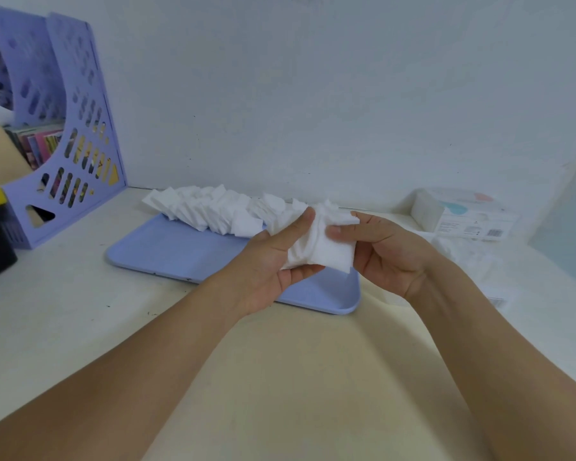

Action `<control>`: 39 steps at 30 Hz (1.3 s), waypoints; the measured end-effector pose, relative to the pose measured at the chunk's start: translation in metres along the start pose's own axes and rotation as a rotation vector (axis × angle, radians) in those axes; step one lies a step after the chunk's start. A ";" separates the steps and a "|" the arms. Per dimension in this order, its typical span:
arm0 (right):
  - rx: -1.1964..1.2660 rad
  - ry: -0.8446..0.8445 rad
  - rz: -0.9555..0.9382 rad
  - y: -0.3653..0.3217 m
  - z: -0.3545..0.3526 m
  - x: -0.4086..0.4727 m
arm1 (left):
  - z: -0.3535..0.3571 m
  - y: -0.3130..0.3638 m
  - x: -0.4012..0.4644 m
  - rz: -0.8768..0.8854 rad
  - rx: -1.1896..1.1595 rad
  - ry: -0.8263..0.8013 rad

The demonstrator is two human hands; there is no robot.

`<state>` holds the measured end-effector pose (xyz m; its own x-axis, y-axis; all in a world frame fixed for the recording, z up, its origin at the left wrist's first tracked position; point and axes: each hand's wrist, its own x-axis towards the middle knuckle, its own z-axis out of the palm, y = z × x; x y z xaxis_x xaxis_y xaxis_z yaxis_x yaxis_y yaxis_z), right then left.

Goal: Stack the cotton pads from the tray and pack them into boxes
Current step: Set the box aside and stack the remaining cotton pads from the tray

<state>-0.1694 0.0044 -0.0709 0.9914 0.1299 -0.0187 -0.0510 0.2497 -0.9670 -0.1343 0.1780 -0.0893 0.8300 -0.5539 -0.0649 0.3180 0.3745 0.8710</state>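
While above the tray [187, 251], both hands grip the cotton pads [316, 244].

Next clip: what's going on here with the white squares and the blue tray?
A person is gathering cotton pads into a stack. The left hand and right hand hold a bundle of pads between them, above the near right part of the blue tray. A long row of loose pads is still piled along the tray's far edge. A box sits to the right by the wall; nothing is going into it yet.
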 end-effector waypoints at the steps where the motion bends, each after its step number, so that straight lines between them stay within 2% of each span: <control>1: 0.008 -0.005 -0.005 0.000 0.000 0.000 | -0.001 0.000 0.001 0.000 -0.023 -0.002; 10: 0.075 0.054 -0.036 0.003 0.001 0.002 | -0.005 -0.001 0.006 -0.024 -0.081 0.006; 15: 0.060 0.050 -0.031 0.000 -0.001 0.000 | -0.004 -0.003 0.004 -0.027 0.021 0.072; 18: -0.012 0.055 -0.018 0.002 0.003 -0.001 | -0.001 -0.004 0.003 -0.020 0.092 0.048; 23: -0.106 0.151 -0.053 0.003 0.002 -0.002 | 0.002 -0.003 0.000 -0.029 0.080 0.005; 29: -0.404 0.218 -0.123 0.007 -0.003 0.002 | -0.001 0.000 0.001 -0.059 -0.002 -0.031; 35: -0.258 0.076 -0.060 0.002 -0.009 0.000 | -0.003 -0.002 0.003 -0.105 -0.151 -0.009; 39: -0.166 0.117 -0.048 -0.006 -0.014 -0.003 | -0.004 -0.001 0.005 -0.108 -0.177 0.048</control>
<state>-0.1708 -0.0112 -0.0688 0.9999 0.0072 0.0080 0.0074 0.0904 -0.9959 -0.1282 0.1776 -0.0926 0.8061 -0.5638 -0.1799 0.4785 0.4420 0.7587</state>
